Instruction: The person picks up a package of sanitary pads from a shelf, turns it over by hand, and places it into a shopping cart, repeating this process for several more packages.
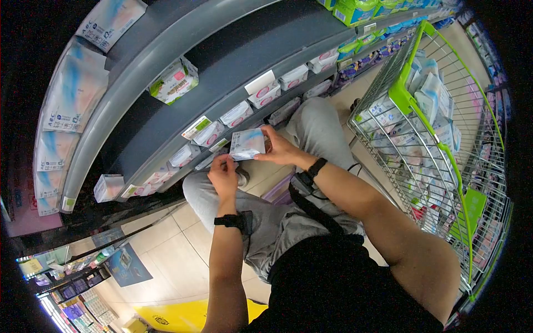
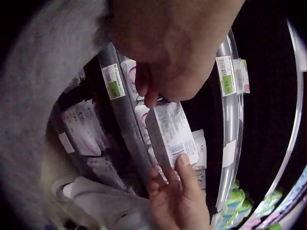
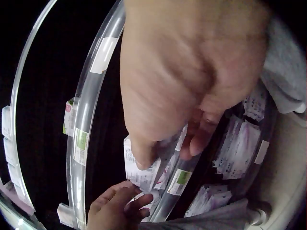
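A white, pale-blue and pink pack of sanitary pads [image 1: 247, 143] is held between both hands in front of the shelf. My right hand [image 1: 279, 147] grips its right end, with the thumb on one face and the fingers on the other. At the opposite end, the curled fingers of my left hand [image 1: 224, 176] pinch the corner nearest me. In the left wrist view, a barcode shows on the pack's printed face [image 2: 175, 136], and the right hand [image 2: 177, 199] holds the lower end. The right wrist view has the pack [image 3: 139, 167] partly covered by the right hand [image 3: 177, 86].
Curved grey shelves [image 1: 222, 61] hold rows of similar packs [image 1: 236, 114] behind price tags [image 1: 196, 127]. A green-and-white pack [image 1: 174, 81] stands on an upper shelf. To the right is a wire shopping cart [image 1: 400, 94] loaded with several packs. Bent knees in grey trousers [image 1: 316, 125] flank the hands.
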`<state>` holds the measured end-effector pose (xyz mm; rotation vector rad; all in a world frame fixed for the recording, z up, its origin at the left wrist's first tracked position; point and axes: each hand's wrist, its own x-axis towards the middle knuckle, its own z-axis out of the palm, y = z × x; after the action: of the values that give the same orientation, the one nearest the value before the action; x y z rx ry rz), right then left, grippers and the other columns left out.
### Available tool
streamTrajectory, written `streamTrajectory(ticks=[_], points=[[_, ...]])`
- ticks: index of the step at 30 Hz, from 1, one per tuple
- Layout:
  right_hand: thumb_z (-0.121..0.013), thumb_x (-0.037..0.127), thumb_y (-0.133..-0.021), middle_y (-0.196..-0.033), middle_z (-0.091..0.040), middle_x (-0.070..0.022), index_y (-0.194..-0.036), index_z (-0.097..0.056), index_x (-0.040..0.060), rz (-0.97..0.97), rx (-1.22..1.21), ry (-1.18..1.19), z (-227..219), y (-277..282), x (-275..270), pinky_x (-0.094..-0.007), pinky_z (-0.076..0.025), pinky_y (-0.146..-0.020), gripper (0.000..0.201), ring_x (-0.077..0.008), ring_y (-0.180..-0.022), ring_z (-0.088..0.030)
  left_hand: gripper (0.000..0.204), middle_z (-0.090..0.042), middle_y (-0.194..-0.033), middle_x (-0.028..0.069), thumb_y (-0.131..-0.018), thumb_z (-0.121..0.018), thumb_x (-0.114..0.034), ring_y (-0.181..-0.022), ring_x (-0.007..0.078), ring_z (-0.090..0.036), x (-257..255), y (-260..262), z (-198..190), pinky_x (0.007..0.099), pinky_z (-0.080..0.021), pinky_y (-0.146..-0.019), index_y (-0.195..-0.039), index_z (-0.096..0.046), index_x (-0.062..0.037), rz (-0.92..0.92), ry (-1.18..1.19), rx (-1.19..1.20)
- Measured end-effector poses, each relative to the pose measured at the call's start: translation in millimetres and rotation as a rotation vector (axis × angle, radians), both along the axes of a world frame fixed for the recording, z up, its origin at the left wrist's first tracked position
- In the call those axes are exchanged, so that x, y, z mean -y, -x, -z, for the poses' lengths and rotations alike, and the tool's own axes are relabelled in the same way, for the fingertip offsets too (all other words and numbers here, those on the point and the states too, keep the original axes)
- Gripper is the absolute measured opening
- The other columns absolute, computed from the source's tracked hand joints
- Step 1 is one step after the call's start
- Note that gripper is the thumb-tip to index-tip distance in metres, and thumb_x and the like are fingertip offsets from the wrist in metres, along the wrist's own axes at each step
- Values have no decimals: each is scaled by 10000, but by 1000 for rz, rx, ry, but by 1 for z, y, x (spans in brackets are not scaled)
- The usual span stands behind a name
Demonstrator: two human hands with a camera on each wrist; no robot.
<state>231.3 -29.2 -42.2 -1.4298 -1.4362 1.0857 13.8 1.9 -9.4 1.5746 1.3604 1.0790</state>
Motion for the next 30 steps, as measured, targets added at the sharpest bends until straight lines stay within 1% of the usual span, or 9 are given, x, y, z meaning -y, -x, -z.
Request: streamTrajectory(ticks=[2,5,9,12,15,21,24,27,30], points=[[-816,177,-755,-1116,-561,-164,-1354,-251,27,2,35,-24,0,-2,1,-316,-529,-737,837,-195,-909,-624,155,-686,-753,96,-914,-633,-130,-663,139,-672,-3,4,12,269,-516,-585,-920,-652,24,19,101,33],[-816,159,-748,-1144,-552,-176,-1386,-220,30,-6,62,-117,-7,-4,2,-325,-536,-736,883,-207,-906,-631,181,-683,-755,89,-911,-650,-140,-694,127,-670,-3,1,7,252,-515,-590,-923,-651,41,36,203,106],[-819,124,-732,-1218,-505,-186,-1404,-214,29,-61,6,-88,-19,-3,3,-335,-542,-746,909,-224,-916,-634,212,-687,-791,83,-902,-672,-158,-702,130,-669,-5,6,10,228,-513,-576,-929,-656,51,54,324,175],[-815,90,-724,-1273,-466,-185,-1411,-221,30,-80,-2,-140,-25,-1,5,-332,-543,-756,911,-231,-933,-631,241,-687,-822,81,-901,-680,-181,-687,127,-666,-5,7,15,223,-515,-568,-936,-658,56,23,494,175],[-811,64,-719,-1292,-450,-177,-1414,-228,35,-79,16,-195,-25,-1,6,-329,-545,-769,908,-236,-959,-622,236,-686,-836,81,-900,-684,-188,-678,129,-666,-5,8,14,226,-497,-541,-932,-660,45,64,608,117],[-819,52,-702,-1350,-370,-179,-1408,-236,51,-111,24,-235,-23,2,6,-350,-529,-850,916,-269,-1104,-546,209,-672,-764,66,-926,-640,-180,-642,124,-658,-4,9,15,238,-459,-496,-884,-659,24,75,642,79],[-821,46,-695,-1375,-327,-186,-1402,-238,57,-106,101,-323,-21,4,5,-365,-504,-903,917,-293,-1176,-489,215,-659,-711,57,-933,-621,-169,-609,117,-649,-5,12,21,238,-457,-496,-865,-653,33,146,564,-87],[-811,40,-702,-1369,-330,-191,-1393,-243,61,-87,147,-327,-18,6,6,-364,-483,-922,895,-304,-1194,-468,221,-639,-662,68,-938,-607,-167,-581,115,-647,-4,10,24,257,-452,-485,-854,-647,34,120,555,-104],[-805,48,-712,-1341,-353,-200,-1390,-231,49,-93,77,-234,-19,8,8,-360,-480,-908,889,-306,-1149,-498,253,-639,-685,97,-967,-539,-195,-564,173,-637,-4,8,22,317,-484,-531,-916,-624,38,168,502,-301]])
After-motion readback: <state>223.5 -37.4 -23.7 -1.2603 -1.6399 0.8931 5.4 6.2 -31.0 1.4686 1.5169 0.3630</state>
